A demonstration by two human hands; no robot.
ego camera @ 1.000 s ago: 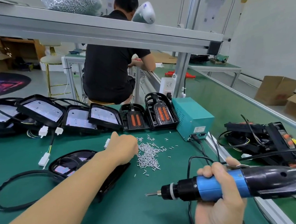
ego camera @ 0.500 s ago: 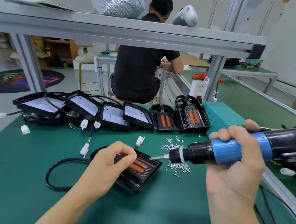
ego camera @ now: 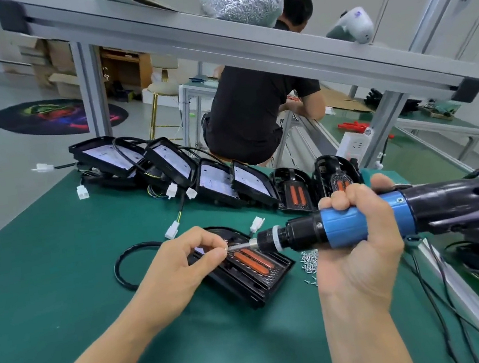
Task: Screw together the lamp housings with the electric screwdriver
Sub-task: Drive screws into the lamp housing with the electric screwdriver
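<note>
Counter (ego camera: pixel 62 280) covered in green mat carries all we work on, under a grey metal frame (ego camera: pixel 245 49) that crosses overhead. Beyond the frame we see a person in a black shirt (ego camera: pixel 253 109) seated with their back to us. Along the far edge of the counter stands a row of lamp housings (ego camera: pixel 217 181), leaning one on the next, with white plugs on their wires. Nearer us one lamp housing (ego camera: pixel 253 274) lies flat in the middle of the counter, its two orange strips facing up, with a black cable loop (ego camera: pixel 125 269) just to its left. Our right hand (ego camera: pixel 360 250) has its grip closed round the blue barrel of the electric screwdriver (ego camera: pixel 374 218), which lies level above the housing with its bit pointing left. Our left hand (ego camera: pixel 179 268) pinches a small screw (ego camera: pixel 226 247) between thumb and finger, right at the bit's tip. A scatter of loose screws (ego camera: pixel 308 263) lies beside the housing's right edge
</note>
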